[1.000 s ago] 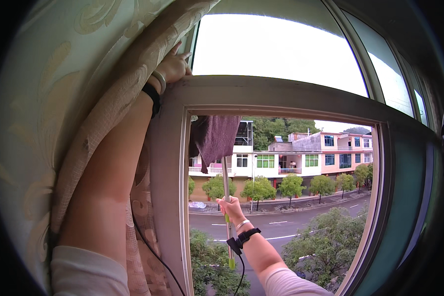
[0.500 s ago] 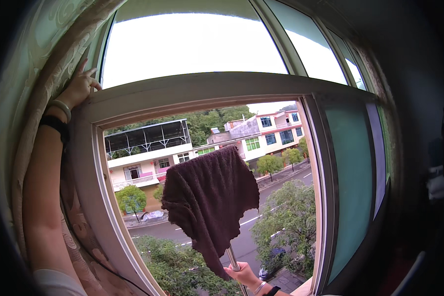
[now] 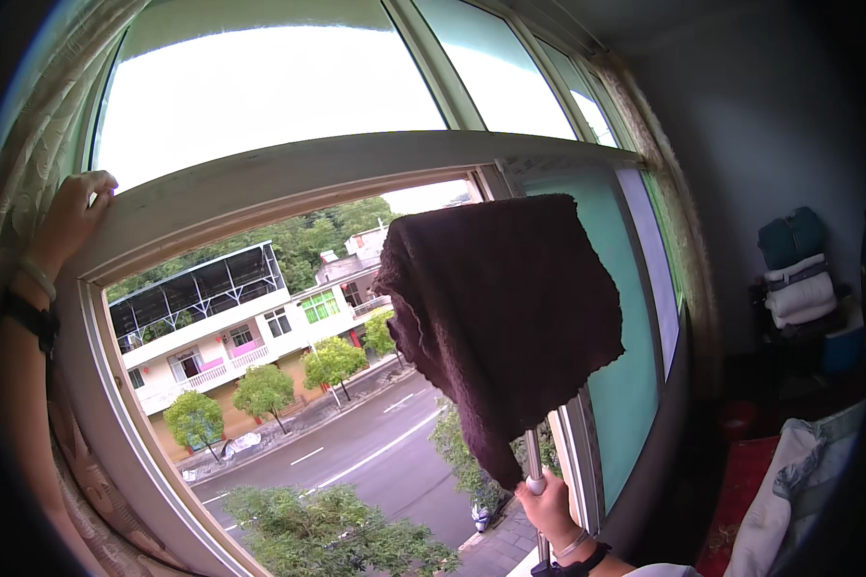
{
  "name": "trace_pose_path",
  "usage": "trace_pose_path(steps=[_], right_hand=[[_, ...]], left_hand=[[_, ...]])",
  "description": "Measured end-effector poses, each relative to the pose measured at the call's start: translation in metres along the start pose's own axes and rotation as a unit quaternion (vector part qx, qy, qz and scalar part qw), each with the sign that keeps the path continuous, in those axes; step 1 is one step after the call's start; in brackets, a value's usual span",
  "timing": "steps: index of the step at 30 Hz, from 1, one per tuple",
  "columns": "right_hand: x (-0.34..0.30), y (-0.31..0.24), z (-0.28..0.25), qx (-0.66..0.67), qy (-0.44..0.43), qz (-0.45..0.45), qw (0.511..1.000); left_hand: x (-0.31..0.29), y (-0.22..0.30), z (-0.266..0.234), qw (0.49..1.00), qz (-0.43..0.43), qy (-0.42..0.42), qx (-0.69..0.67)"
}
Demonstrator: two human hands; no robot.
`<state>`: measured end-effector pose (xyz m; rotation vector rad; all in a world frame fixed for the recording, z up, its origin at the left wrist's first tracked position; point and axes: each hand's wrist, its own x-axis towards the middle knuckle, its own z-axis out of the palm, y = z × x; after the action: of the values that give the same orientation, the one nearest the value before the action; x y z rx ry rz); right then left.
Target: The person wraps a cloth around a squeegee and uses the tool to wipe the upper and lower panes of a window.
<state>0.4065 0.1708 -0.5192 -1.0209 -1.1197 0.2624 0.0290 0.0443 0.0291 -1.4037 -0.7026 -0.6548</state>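
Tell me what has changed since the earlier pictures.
The right hand has brought the pole and its dark cloth in from outside the window frame; the cloth now hangs farther right, in front of the green pane. The view has swung right. Nothing was let go: the right hand still grips the pole, and the left hand stays at the frame's upper left.

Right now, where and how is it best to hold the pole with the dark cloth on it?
Grip the pole just below the cloth, probably from below and the right, where the right hand holds it: that part is bare, thin and near upright, so a hand should wrap around easily.
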Motion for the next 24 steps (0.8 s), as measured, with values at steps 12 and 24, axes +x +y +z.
trace_pose_path(steps=[12,24], right_hand=[[0.015,-0.052,-0.055,0.185,-0.143,-0.054,0.971],[0.063,-0.145,-0.019,-0.072,-0.044,-0.345,0.935]], left_hand=[[-0.022,0.022,-0.010,0.997,-0.025,-0.064,-0.018],[-0.004,0.021,-0.009,0.984,0.026,-0.096,-0.147]])
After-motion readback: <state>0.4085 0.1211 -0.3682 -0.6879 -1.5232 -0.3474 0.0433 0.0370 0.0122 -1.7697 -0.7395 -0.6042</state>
